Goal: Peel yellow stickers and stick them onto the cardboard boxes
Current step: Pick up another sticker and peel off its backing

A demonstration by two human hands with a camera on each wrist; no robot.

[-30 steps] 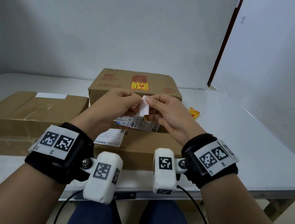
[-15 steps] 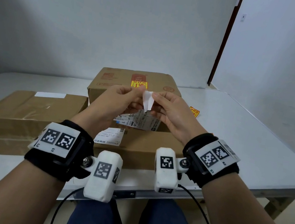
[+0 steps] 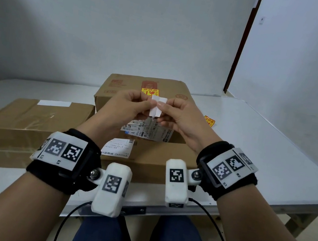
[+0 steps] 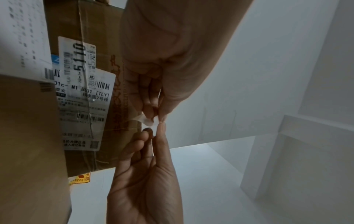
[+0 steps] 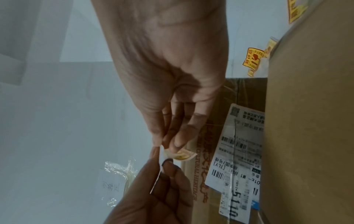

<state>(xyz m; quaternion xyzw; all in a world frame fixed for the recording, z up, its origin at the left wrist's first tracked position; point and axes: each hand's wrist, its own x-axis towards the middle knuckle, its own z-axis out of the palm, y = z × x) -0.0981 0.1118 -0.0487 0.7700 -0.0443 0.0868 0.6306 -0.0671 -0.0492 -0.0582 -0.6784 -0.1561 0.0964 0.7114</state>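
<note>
Both hands hold one small yellow sticker [image 3: 157, 107] in the air above the boxes, its white backing toward the head camera. My left hand [image 3: 149, 104] pinches the white backing [image 5: 157, 174]. My right hand [image 3: 161, 109] pinches the sticker's curled yellow edge [image 5: 182, 155], which stands off the backing. The same pinch shows in the left wrist view, at the sticker [image 4: 151, 121]. The back cardboard box [image 3: 119, 101] carries a yellow sticker [image 3: 149, 92] on top. A left box [image 3: 28, 117] and a front box [image 3: 158, 154] lie closer to me.
A loose yellow sticker [image 3: 209, 121] lies on the white table [image 3: 264, 150] right of the back box, with more loose stickers [image 5: 252, 60] beside it. White shipping labels [image 3: 147, 132] cover parts of the front and back boxes. The table edge runs close to my wrists.
Both hands have risen with the sticker and moved away from me, toward the back box. The white backing has turned from edge-on and folded to flat toward the head camera.
</note>
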